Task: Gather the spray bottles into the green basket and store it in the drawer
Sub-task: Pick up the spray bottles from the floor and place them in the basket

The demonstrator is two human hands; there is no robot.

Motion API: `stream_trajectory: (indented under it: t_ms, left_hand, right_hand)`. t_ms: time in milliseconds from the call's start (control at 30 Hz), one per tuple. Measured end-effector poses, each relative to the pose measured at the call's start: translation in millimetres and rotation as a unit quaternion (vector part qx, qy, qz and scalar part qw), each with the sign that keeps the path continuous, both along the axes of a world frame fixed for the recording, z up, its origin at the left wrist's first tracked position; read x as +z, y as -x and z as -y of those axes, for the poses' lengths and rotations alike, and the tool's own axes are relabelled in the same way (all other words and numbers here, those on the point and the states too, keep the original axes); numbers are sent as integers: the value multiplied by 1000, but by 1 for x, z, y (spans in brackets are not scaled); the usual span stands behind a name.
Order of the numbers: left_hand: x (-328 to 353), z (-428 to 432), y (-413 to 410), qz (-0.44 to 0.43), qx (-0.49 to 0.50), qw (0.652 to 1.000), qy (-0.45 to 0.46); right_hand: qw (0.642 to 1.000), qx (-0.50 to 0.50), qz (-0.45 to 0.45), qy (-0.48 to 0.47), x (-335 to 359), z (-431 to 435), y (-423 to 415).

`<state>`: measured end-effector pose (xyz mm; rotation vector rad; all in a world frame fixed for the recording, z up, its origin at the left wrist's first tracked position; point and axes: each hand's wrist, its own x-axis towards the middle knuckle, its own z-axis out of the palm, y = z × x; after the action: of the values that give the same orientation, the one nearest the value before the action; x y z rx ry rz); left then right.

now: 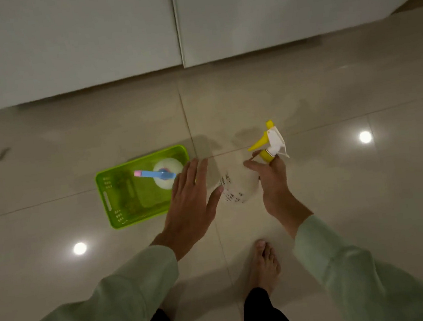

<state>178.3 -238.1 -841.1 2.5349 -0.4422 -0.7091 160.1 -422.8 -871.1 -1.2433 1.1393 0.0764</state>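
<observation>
Yellow-nozzled bottle [237, 186] between hands, beside basket [108, 199] edge.

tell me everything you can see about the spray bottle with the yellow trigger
The spray bottle with the yellow trigger has a translucent whitish plastic body with dark printed text, a yellow collar, and a white spray head with a yellow trigger and nozzle tip. It leans, head pointing away from the person, to the right of the green basket, outside it. The right hand grips its neck just below the head. The open left hand is beside its body; contact there is unclear.
</observation>
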Motion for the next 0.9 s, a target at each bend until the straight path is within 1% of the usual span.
stream_trajectory:
  t_ms: [100,200,267,333,400,567,667,800,900]
  left_hand:
    - [28,-40,10,0,34,999,13]
    - [46,-89,19,-8,77,997,9]
    - [52,-122,23,-15,109,994,-1]
    - [54,-154,24,-19,134,991,-13]
    - [53,-181,21,-21,145,989,-21]
    - [38,-222,0,-16,161,986,-27]
    - [24,-234,-15,-10,171,985,-21]
    - [0,-247,-34,-8,170,985,-14]
    - [-21,-256,-43,-12,154,988,-19]
  right_hand:
    - [997,48,28,49,36,-33,7]
    - [985,113,76,103,66,-78,15]
    - [976,152,104,120,78,-109,19]
    - [969,191,100,124,80,-145,21]
    - [963,213,88,142,73,-180,18]
    - [955,220,91,178,45,-250,-3]
    - [955,215,105,178,23,-277,-22]
    - [945,222,138,195,-11,-301,-45]
    - [946,215,132,206,-40,-312,-57]
